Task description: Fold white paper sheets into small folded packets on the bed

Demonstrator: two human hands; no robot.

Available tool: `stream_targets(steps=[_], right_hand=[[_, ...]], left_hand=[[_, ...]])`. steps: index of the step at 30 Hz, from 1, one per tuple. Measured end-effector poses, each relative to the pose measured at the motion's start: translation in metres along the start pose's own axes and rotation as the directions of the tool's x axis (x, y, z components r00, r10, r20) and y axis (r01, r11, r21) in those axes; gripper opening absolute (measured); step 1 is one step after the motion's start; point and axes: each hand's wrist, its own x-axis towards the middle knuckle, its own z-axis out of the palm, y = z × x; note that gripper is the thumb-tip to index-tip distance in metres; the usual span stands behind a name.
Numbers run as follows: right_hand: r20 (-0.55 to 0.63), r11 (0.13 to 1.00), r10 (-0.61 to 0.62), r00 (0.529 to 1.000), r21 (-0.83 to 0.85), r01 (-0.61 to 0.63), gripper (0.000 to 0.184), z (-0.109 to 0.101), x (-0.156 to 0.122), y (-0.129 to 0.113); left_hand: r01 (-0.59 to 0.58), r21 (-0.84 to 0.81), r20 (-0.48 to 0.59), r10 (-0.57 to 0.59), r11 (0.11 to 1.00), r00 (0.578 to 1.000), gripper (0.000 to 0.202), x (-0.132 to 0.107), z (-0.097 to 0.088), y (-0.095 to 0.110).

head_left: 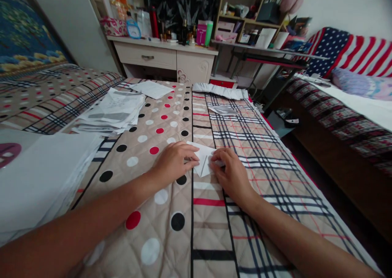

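A small folded piece of white paper (204, 159) lies on the quilted bedspread (190, 229), on the seam between its dotted half and its plaid half. My left hand (174, 161) rests on the paper's left edge with the fingers curled down and pressing it. My right hand (229, 172) presses the paper's right side, its fingers bent together on a fold. Both forearms reach in from the bottom of the view.
A pile of white sheets (112, 112) lies at the left, a single sheet (152, 88) beyond it, a thick white stack (39, 176) at the near left. A small folded paper (223, 110) and a crumpled white strip (220, 91) lie farther out. A dresser (165, 57), a shelf and a second bed (346, 114) stand behind and right.
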Motion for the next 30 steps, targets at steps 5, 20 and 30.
stream_targets(steps=[5, 20, 30], right_hand=[[0.049, 0.992, 0.121, 0.991, 0.019, -0.122, 0.014, 0.002, 0.017, 0.005], [0.047, 0.983, 0.16, 0.986, 0.089, -0.163, 0.01, 0.008, 0.022, 0.007], [0.047, 0.992, 0.123, 0.991, -0.02, -0.122, 0.007, 0.009, 0.024, 0.003]], left_hand=[[0.057, 0.039, 0.065, -0.059, 0.998, 0.996, 0.022, 0.016, -0.007, 0.004], [0.184, -0.158, 0.019, -0.183, 0.97, 0.983, 0.004, 0.016, 0.002, -0.001], [0.111, 0.108, -0.065, -0.104, 0.988, 0.992, 0.008, 0.012, -0.001, 0.009]])
